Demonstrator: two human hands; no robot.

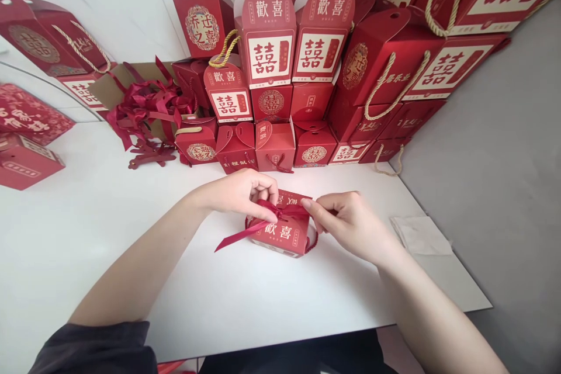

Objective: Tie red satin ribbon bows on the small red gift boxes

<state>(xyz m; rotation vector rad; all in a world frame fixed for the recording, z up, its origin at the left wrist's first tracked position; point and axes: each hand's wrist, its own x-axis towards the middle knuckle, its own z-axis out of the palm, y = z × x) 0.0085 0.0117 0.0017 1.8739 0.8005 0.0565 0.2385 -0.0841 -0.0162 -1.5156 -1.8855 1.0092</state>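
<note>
A small red gift box [280,238] with white characters lies on the white table in front of me, a twisted red cord at each side. Across its top runs a dark red ribbon [239,236], knotted or looped near the middle, one tail hanging towards the front left. My left hand [252,194] pinches the ribbon near the knot, thumb and fingers closed. On the box's right, my right hand [339,216] has thumb and forefinger pinched on the ribbon's other end. The exact form of the knot is partly hidden by the left fingers.
Stacked red gift boxes [269,58] line the wall behind. A cardboard carton [127,85] with loose red ribbons [144,102] stands at the back left. Another red box [28,160] sits far left. White tissue [421,235] lies near the table's right edge.
</note>
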